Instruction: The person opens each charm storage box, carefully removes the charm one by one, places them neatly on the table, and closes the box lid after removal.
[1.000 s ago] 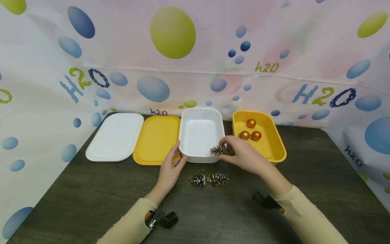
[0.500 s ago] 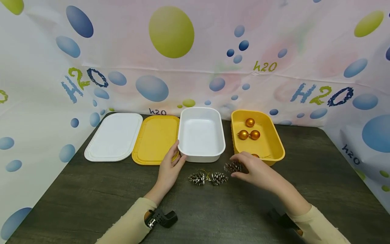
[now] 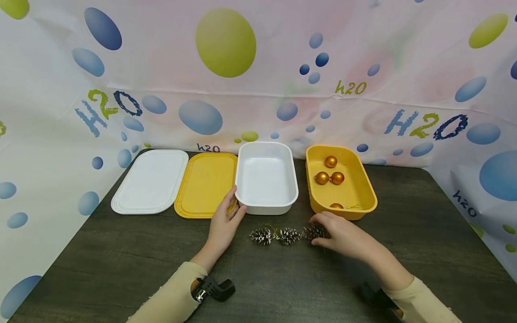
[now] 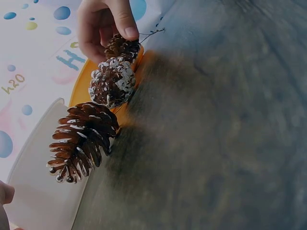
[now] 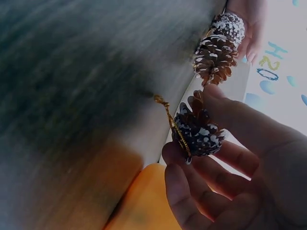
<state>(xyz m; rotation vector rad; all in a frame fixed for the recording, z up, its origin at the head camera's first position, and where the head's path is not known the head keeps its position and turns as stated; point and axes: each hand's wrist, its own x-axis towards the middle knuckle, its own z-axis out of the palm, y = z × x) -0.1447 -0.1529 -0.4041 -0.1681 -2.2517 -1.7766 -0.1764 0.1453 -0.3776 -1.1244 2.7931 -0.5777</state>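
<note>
Fingers (image 5: 177,187) of the right hand (image 3: 341,235) pinch a brown cone (image 5: 204,132) with white tips and a gold string (image 5: 169,115). It is at the right end of a row of three cones (image 3: 290,236), near one yellow box (image 3: 357,188). Four gold balls (image 3: 337,178) are in that box. Two lids (image 3: 206,186) lie on the tabletop (image 3: 262,278). Those bent fingers have just that cone between them. The left hand (image 3: 223,224), thumb out wide, touches one white box (image 3: 268,210).

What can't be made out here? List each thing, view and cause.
Head: part of the rightmost pine cone, hidden behind the right grip.
Head: lower part of the nearest gold bauble, hidden behind the near wall of the yellow container.
Left wrist: most of the left grip, cut off by the left edge.
Right wrist: grain of the tabletop, blurred.
</note>
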